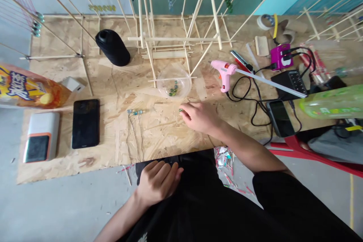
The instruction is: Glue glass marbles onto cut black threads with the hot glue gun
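On the chipboard table, my right hand [200, 118] pinches a small green marble [180, 110] between thumb and fingertips at the tabletop. Just beyond it stands a clear round plastic bowl [187, 90] holding several green marbles [172, 90]. To the left lie a few blue, glassy marbles [135, 112] in a short row, with thin threads [141, 136] trailing toward the near edge. Below the table edge, over my lap, my left hand [159, 181] is curled closed. Its palm faces away, so anything inside is hidden.
A wooden stick frame [172, 39] rises behind the bowl. Rightward are a pink glue gun [224, 71] with its glue stick, cables, a phone [280, 118] and a green bottle [334, 102]. Leftward are a black thread spool [112, 48], another phone [86, 123] and a power bank [42, 137].
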Motion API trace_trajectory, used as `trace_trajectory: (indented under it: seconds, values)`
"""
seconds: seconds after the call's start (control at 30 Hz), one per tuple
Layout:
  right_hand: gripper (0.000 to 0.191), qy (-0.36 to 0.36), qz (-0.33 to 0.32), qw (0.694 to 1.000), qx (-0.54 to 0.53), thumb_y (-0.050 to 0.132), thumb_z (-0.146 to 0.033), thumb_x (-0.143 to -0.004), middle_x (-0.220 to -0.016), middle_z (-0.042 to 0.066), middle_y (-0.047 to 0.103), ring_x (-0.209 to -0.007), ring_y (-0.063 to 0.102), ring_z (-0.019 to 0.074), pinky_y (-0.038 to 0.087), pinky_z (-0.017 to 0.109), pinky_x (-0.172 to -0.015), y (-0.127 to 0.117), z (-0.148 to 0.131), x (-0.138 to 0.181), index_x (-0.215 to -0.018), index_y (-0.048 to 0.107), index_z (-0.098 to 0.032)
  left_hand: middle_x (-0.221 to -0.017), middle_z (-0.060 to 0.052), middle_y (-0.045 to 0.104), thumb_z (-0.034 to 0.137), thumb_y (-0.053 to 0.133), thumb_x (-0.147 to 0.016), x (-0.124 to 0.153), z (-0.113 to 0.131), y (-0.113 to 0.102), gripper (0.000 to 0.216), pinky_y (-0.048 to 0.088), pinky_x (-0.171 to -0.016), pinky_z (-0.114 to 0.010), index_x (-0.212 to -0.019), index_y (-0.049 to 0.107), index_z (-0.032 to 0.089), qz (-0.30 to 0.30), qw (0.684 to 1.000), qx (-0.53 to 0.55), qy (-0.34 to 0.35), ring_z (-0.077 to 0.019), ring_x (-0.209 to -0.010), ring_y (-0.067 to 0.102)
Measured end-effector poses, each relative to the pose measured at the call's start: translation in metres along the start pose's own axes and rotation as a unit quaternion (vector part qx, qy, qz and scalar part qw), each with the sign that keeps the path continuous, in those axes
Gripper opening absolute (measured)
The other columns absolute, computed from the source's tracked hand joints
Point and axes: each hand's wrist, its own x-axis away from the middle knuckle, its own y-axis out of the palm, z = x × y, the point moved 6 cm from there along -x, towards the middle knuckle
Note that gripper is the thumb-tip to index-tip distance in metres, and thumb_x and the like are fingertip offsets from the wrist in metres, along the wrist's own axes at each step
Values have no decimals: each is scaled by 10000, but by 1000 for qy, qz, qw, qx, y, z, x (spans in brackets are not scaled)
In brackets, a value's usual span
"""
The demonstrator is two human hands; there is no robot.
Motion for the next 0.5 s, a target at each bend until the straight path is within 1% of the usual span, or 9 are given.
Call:
trace_trajectory:
  seconds: [0.07,0.2,0.27,0.4,0.47,0.5]
  values:
    - [211,5,0,1000,-4,604,-247,-1071,-1013,81,874,-806,733,226,303,373,-663,-1,1,1,-1096,807,-194,-637,32,552,93,693,-1058,-1,1,0,41,307,-502,-373,-1026,717,102,-3,1000,2,-2,-155,-564,429]
    - [191,14,-2,1000,-21,632,-248,-1064,-1019,89,868,-814,731,228,324,364,-673,-3,4,2,-1131,802,-192,-618,43,481,81,715,-1038,-3,0,2,256,268,-503,-397,-831,617,194,-17,1000,10,-15,-164,-559,367]
    - [185,21,1,999,-30,643,-258,-1062,-1012,91,863,-812,726,224,336,358,-680,-3,6,4,-1143,798,-195,-620,42,472,84,716,-1039,-3,1,4,310,264,-506,-403,-793,576,212,-19,1000,10,-14,-165,-563,360]
    - [183,32,8,998,-45,671,-288,-1053,-997,88,857,-802,725,222,348,351,-677,-3,8,7,-1158,793,-200,-626,43,486,69,725,-1021,-1,0,6,307,272,-507,-397,-808,560,217,-10,999,33,-23,-157,-558,369]
    - [194,35,20,998,-48,674,-297,-1044,-983,86,857,-802,735,226,358,351,-670,-4,10,10,-1161,793,-198,-664,29,544,59,701,-1020,-5,-1,3,242,334,-511,-357,-864,584,203,6,994,95,-50,-144,-580,438]
    - [200,35,30,998,-51,670,-298,-1040,-981,86,859,-802,742,227,368,351,-667,-6,11,12,-1160,794,-197,-699,15,583,77,674,-1034,-8,-1,-1,197,391,-528,-331,-897,597,196,18,987,144,-65,-140,-608,494]
